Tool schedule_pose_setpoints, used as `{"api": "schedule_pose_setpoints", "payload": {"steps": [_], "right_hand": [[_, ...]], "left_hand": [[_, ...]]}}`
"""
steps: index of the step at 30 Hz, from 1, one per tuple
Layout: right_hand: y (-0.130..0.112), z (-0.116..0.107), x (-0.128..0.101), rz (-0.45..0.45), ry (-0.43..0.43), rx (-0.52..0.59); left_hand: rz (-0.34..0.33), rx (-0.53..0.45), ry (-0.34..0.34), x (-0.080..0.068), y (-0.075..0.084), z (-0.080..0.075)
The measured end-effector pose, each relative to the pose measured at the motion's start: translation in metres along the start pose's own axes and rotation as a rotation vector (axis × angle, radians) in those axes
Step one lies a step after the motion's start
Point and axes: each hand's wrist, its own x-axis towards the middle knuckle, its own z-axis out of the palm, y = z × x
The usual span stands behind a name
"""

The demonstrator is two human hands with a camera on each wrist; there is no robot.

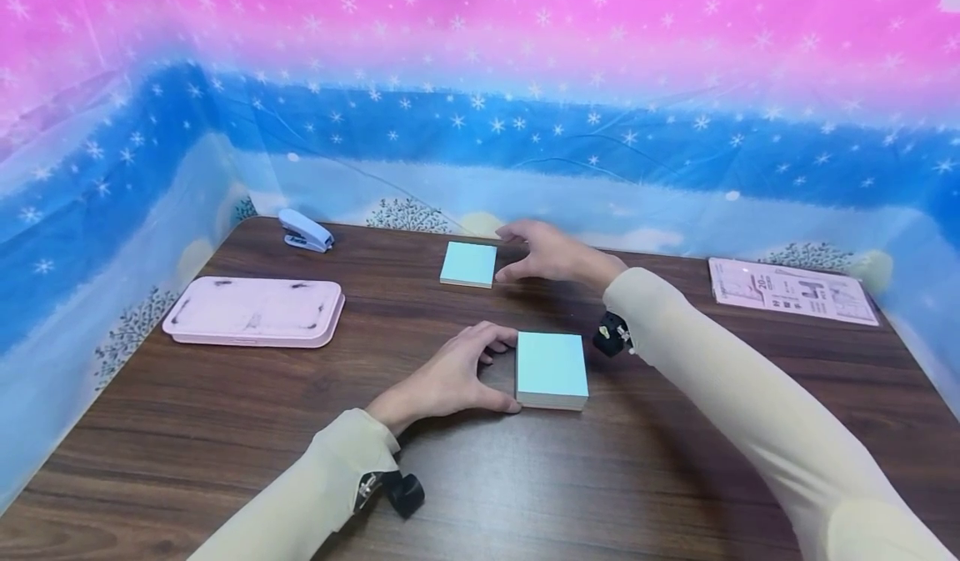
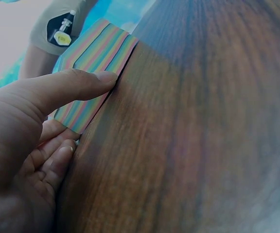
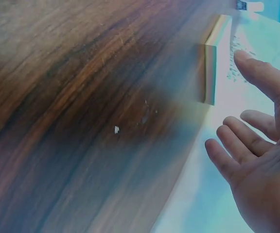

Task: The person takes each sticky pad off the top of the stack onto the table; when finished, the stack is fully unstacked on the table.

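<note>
2 note pads – blank tops; pink sheet reads "20".

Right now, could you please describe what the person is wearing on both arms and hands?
Both arms wear long, pale cream sleeves reaching the wrists. A small black camera unit is strapped at the left wrist and another at the right wrist. The left hand and right hand are bare.

Left hand, fingers touching paper stack (rainbow-striped edge), wooden table

Thick pale-blue notepad flat mid-table, thinner matching pad lying beyond
</note>
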Motion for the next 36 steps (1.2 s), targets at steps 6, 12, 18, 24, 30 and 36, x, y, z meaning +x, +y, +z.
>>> {"api": "schedule_pose_setpoints", "payload": {"steps": [6,12,18,24,30,36], "right_hand": [[0.006,-0.007,-0.014,-0.014,0.065,0.065],[0.011,-0.012,-0.034,-0.016,0.136,0.133],[0.012,-0.014,-0.053,-0.041,0.213,0.227],[0.011,-0.013,-0.072,-0.058,0.284,0.278],[0.01,-0.009,-0.092,-0.064,0.338,0.23],[0.009,-0.002,-0.114,-0.062,0.353,0.27]], "left_hand": [[-0.008,0.005,-0.004,0.001,0.001,0.001],[-0.017,0.004,-0.01,0.001,0.003,0.001],[-0.02,0.008,-0.002,-0.001,0.003,0.0],[-0.02,0.009,-0.004,-0.001,0.003,-0.001],[-0.023,0.007,-0.002,-0.001,0.002,0.0],[-0.03,0.009,-0.002,-0.001,0.003,0.0]]}}
